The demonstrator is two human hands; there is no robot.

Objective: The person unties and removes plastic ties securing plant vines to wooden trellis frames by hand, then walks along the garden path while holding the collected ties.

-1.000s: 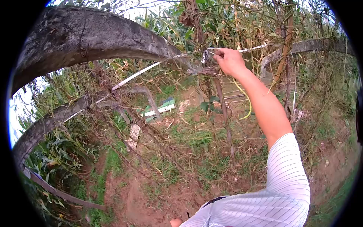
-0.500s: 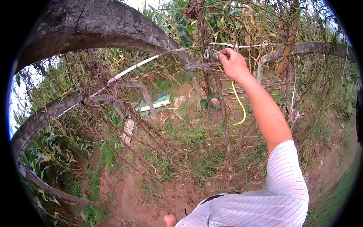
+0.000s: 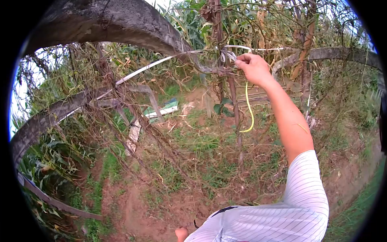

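Observation:
My right hand (image 3: 255,68) reaches forward at the upper centre, thumb and fingertips pinched on a pale tie strip (image 3: 230,55) that loops around an upright woody stem (image 3: 219,30). A white band (image 3: 147,68) runs across behind it, along the stems. Below the hand a yellow-green cord (image 3: 249,105) hangs down in a curve. At the bottom edge my left hand (image 3: 182,232) shows only as a small rounded part beside the shirt; its fingers cannot be made out.
A thick grey curved beam (image 3: 121,24) arches across the upper left. Another curved post (image 3: 342,53) stands at the right. Dry vines tangle around both sides. A green and white object (image 3: 163,111) lies on the ground, with corn plants beyond.
My right hand has shifted slightly right in view, drawing the strip's end out from the stem. The yellow-green cord now hangs further left, and the view has shifted a little.

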